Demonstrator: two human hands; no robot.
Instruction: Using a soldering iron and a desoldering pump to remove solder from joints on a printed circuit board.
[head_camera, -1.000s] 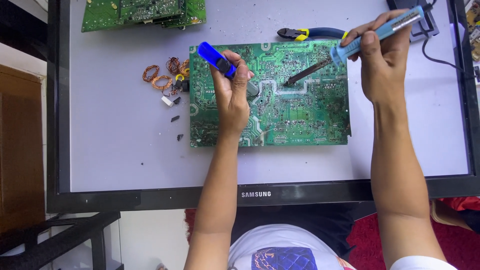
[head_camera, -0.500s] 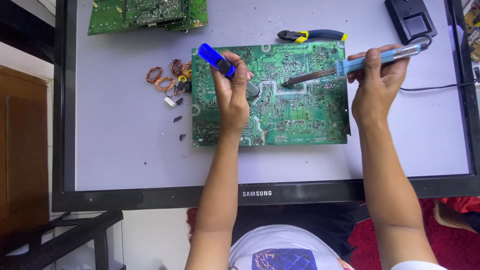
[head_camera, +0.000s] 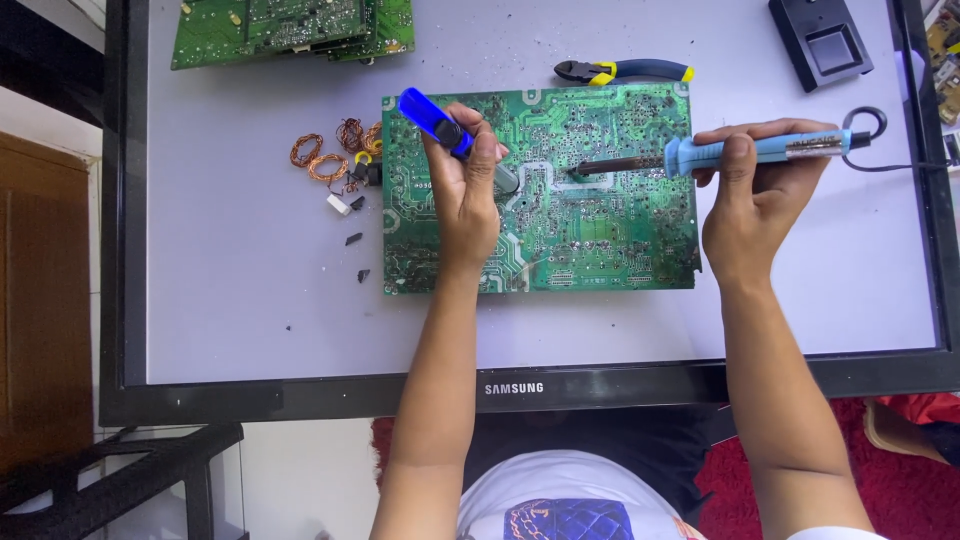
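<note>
A green circuit board (head_camera: 600, 230) lies solder side up on a flat screen panel (head_camera: 230, 290) used as a work surface. My left hand (head_camera: 465, 195) rests on the board's left half and grips a blue desoldering pump (head_camera: 432, 120), its tip pointing at the board's middle. My right hand (head_camera: 755, 195) holds a light-blue soldering iron (head_camera: 760, 150) almost level. The iron's dark tip (head_camera: 585, 170) touches the board near its upper middle, a short way right of the pump's tip.
Other green boards (head_camera: 290, 25) lie at the top left. Copper wire coils (head_camera: 325, 155) and small dark parts sit left of the board. Pliers with blue-yellow handles (head_camera: 625, 72) lie above it. A black box (head_camera: 820, 42) is at top right.
My right hand has moved down and leveled the soldering iron, keeping its tip on the board. The view has shifted slightly. My left hand with the pump stays put.
</note>
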